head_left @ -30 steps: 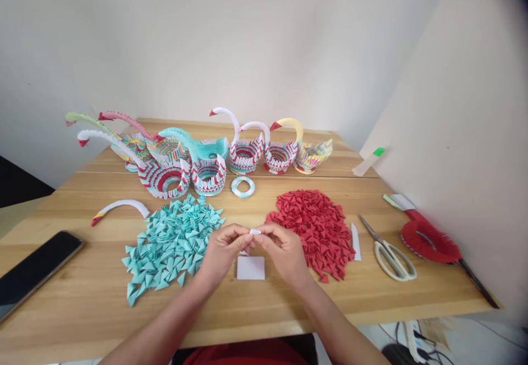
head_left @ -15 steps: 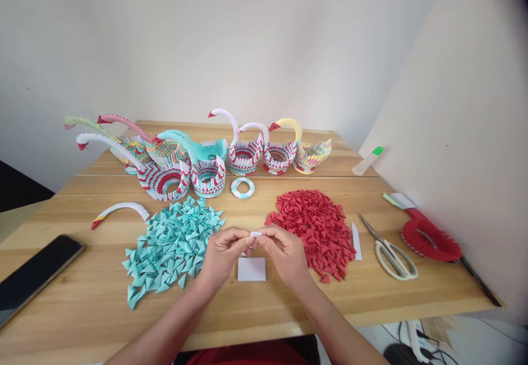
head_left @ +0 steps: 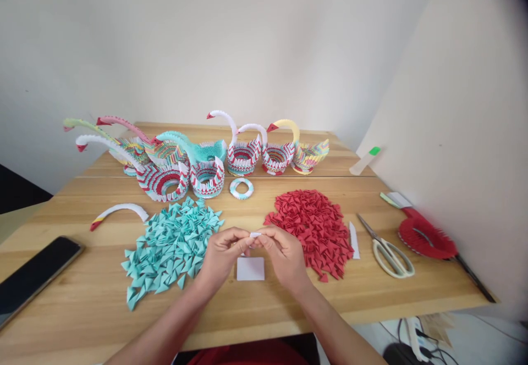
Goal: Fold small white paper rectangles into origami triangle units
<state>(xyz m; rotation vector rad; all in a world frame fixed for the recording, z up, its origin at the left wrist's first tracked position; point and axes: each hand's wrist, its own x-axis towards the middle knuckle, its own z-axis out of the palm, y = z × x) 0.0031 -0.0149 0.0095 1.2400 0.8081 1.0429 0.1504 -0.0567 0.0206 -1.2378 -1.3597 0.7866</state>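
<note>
Between my fingertips is a small folded piece of white paper (head_left: 255,234), pinched from both sides above the table. My left hand (head_left: 223,255) grips its left end and my right hand (head_left: 286,256) its right end; the fingers hide much of it. Just below them lies a stack of white paper slips (head_left: 250,269) on the wood. Beside my left hand spreads a heap of folded turquoise paper triangles (head_left: 173,247). A heap of folded red paper triangles (head_left: 311,227) lies beyond and to the right of my right hand.
Several folded-paper swans (head_left: 243,156) stand along the back, with a paper ring (head_left: 241,188) before them. A loose swan neck (head_left: 121,208) and a phone (head_left: 39,277) lie left. Right are a white strip (head_left: 353,241), scissors (head_left: 388,252), a red paper piece (head_left: 427,237) and a green-tipped stick (head_left: 365,160).
The view has shifted very slightly. Both hands keep their pinch on the white paper in nearly the same place; nothing else has visibly moved.
</note>
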